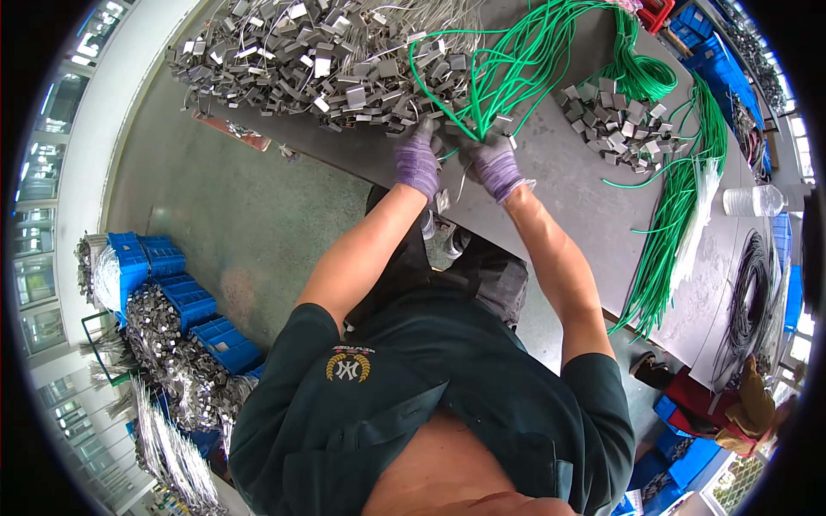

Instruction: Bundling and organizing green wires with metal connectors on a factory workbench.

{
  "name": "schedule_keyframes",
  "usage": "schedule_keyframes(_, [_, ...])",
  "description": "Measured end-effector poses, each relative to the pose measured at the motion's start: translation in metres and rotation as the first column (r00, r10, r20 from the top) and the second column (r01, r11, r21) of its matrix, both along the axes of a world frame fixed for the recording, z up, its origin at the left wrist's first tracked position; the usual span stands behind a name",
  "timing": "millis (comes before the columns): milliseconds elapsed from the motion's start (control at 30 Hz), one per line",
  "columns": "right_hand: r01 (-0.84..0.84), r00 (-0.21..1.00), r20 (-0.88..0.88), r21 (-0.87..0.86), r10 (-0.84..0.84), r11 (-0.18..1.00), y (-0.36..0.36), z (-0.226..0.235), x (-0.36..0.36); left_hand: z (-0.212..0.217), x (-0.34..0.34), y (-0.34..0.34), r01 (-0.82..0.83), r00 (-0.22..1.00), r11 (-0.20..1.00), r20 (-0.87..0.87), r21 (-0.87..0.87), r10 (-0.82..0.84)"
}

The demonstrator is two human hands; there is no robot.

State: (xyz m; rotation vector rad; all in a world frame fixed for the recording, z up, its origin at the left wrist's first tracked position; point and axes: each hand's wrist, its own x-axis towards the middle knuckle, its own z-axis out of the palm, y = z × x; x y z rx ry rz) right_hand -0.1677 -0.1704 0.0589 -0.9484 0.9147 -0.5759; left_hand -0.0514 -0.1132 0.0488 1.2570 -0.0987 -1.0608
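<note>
Both my hands wear purple-and-grey gloves at the near edge of the grey table. My right hand is closed round the gathered lower ends of a bundle of green cables, which fan out away from me. Beside it, my left hand is closed at the near edge of a big heap of small grey metal blocks with thin pale wires. What its fingers hold is hidden. A short green strand shows between the hands. Below them hangs a small metal piece on a pale wire.
To the right lie a smaller pile of metal blocks, more green cables, a clear bottle and a black cable coil. Blue bins stand on the left. Another person is at the lower right.
</note>
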Motion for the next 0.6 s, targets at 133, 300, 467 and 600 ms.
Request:
schedule_keyframes(133, [0.010, 1.000, -0.005, -0.172, -0.011, 0.985, 0.009, 0.023, 0.010, 0.003, -0.010, -0.020, -0.161, 0.987, 0.975, -0.008, -0.155, 0.161])
schedule_keyframes(300, [-0.261, 0.926, -0.310, -0.115, 0.215, 0.959, -0.032, 0.020, -0.010, -0.005, 0.002, -0.039, 0.174, 0.474, 0.980, 0.864, 0.096, -0.169])
schedule_keyframes(467, [-0.127, 0.950, -0.299, -0.100, 0.092, 0.987, -0.048, 0.032, -0.024, 0.021, 0.000, 0.010, 0.228, -0.238, 0.973, 0.971, 0.029, 0.027])
schedule_keyframes(600, [-0.019, 0.995, -0.101, -0.038, 0.015, 0.999, -0.058, 0.023, -0.023, 0.009, 0.002, 0.021, 0.582, 0.158, 0.765, 0.883, 0.278, -0.441])
